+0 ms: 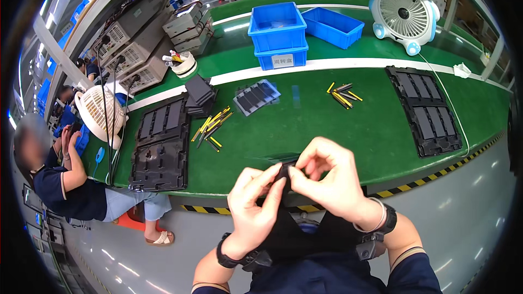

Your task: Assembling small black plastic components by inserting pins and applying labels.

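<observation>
The left hand (253, 198) and right hand (327, 179) are nearly closed, thumbs and fingertips pinching a small black piece (284, 173) at the near edge of the green table (294, 128). Beyond lie two piles of yellow-and-black sticks (212, 128), the second toward the far edge. A black tray (159, 170) sits near the left end, another black tray (427, 102) toward the right. Blue bins (279, 40) and a white fan (404, 15) stand along the far side. Striped tape (411, 184) borders the near edge above grey floor (463, 223); a co-worker (73, 196) sits left.
</observation>
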A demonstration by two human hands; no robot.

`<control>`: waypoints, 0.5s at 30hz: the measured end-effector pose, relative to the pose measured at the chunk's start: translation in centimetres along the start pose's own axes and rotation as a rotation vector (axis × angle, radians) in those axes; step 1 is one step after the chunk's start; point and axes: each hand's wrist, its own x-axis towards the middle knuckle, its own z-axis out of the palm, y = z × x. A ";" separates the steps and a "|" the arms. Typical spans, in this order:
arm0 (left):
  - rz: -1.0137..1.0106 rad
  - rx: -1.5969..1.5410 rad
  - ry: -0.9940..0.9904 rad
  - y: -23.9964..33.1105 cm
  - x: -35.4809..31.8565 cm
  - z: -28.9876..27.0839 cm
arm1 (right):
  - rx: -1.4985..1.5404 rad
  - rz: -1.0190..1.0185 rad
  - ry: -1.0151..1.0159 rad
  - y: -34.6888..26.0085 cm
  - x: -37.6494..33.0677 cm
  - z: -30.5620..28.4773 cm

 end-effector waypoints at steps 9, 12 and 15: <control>-0.326 -0.320 -0.382 0.9 2.1 -2.8 | -0.347 -0.474 -0.580 0.8 5.1 -4.0; -0.447 -0.394 -0.373 1.0 2.2 -3.1 | -0.272 -0.454 -0.682 0.2 6.3 -4.7; -0.562 -0.443 -0.294 0.8 2.4 -2.9 | -0.291 -0.541 -0.534 -1.3 6.4 -5.5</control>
